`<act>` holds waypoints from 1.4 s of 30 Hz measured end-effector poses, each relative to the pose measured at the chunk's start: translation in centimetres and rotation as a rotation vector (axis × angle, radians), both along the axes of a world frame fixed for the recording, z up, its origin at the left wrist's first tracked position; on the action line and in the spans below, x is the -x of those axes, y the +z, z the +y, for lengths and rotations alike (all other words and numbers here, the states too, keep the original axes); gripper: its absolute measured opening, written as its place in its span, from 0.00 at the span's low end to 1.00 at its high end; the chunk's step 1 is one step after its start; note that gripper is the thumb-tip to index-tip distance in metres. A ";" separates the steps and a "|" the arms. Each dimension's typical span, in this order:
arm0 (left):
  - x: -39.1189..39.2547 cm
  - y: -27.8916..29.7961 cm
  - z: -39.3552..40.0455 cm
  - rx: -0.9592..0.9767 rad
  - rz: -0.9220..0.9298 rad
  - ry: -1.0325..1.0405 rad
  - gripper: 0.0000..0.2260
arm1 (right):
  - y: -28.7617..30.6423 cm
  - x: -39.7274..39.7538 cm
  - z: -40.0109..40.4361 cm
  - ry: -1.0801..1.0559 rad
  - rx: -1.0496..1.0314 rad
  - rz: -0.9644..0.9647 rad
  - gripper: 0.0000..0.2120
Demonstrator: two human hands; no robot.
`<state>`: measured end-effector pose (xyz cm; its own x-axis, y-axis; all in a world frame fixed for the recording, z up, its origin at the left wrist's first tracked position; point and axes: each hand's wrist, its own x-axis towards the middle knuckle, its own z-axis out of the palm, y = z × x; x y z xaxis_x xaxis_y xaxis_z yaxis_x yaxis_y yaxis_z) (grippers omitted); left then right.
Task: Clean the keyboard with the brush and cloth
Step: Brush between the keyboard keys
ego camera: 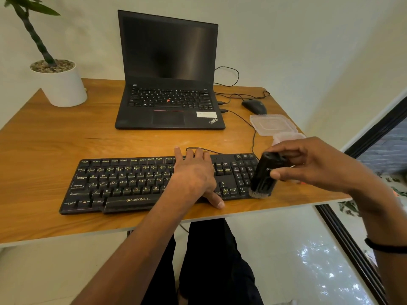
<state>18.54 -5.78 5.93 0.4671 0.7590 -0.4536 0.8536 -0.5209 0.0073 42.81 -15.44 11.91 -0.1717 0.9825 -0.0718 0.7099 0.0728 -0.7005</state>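
Under the right hand (308, 164) — fingers (278, 174) pinching the brush (265, 172) — bristles meet the keyboard (123, 183) edge, left hand (193, 177) spread flat; brushing seems barely begun, no cloth visible.

Wooden table (66, 137) with keyboard (123, 183), laptop (169, 102), mouse (254, 106), plant pot (62, 86), plastic container (273, 125).

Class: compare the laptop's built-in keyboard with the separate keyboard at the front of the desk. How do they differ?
The keyboard lies flat near the desk's front edge; the laptop sits farther back, its keys below an upright dark screen. The keyboard is wider, with a number pad; the laptop's has a red pointing nub. The left hand rests on the keyboard only. Both are black.
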 end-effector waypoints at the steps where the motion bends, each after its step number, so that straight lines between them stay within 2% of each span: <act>1: 0.0 0.0 0.0 0.001 -0.002 0.002 0.62 | -0.1 -0.2 0.2 -0.019 -0.015 -0.025 0.17; 6: 0.1 -0.3 0.1 -0.006 -0.029 0.010 0.62 | -2.1 0.8 2.1 -0.256 -0.280 -0.200 0.19; 9: 0.2 -0.5 0.2 -0.020 -0.036 0.005 0.62 | -2.9 1.7 2.5 -0.312 -0.374 -0.253 0.20; 15: 0.2 -0.5 0.2 -0.023 -0.041 0.002 0.61 | -1.0 1.3 0.0 -0.241 -0.233 -0.298 0.18; 20: 0.2 -0.4 0.1 -0.016 -0.032 0.005 0.62 | 0.3 0.5 -1.2 -0.302 -0.084 -0.357 0.18; 24: 0.1 -0.3 0.1 -0.020 -0.031 0.006 0.62 | -0.6 1.9 0.4 -0.390 -0.158 -0.414 0.17; 30: 0.1 -0.2 0.1 -0.012 -0.026 0.010 0.62 | -1.5 3.4 2.0 -0.539 -0.395 -0.334 0.19; 38: 0.1 -0.2 0.0 -0.011 -0.007 0.004 0.62 | -1.1 3.2 0.0 -0.471 -0.168 -0.331 0.08; 42: 0.0 -0.2 0.0 -0.020 -0.002 -0.001 0.62 | -2.1 3.7 0.8 -0.530 -0.324 -0.349 0.11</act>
<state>18.50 -5.74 5.72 0.4692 0.7674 -0.4369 0.8528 -0.5222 -0.0012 39.07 -14.65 9.79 0.3151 0.9085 0.2746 0.8864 -0.1783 -0.4272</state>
